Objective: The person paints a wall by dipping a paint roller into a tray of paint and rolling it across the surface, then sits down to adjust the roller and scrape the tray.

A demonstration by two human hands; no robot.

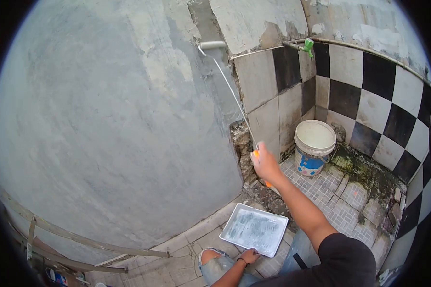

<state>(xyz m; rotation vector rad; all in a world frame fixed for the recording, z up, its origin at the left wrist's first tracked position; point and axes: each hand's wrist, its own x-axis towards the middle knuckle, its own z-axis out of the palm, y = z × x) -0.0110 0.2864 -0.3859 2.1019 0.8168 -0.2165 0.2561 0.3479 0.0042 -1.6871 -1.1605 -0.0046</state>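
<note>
My right hand (265, 165) is wrapped round the orange handle of a paint roller (229, 82), arm stretched forward. The long metal rod runs up to the roller's pale sleeve, which lies against the grey wall (119, 124) near the edge of the tiles. Low in the view, my left hand (250, 256) is at the near edge of a white paint tray (283, 229). Its fingers are too small and partly hidden to show whether they grip the rim. Greyish-white paint is smeared over the tray's bottom.
A white bucket (307, 150) with a blue label stands in the corner on the tiled floor (337, 210). Above it, a green tap (308, 47) sticks out by the black-and-white tiles (359, 103). A wooden frame (88, 244) leans at lower left. Broken rubble lies along the right.
</note>
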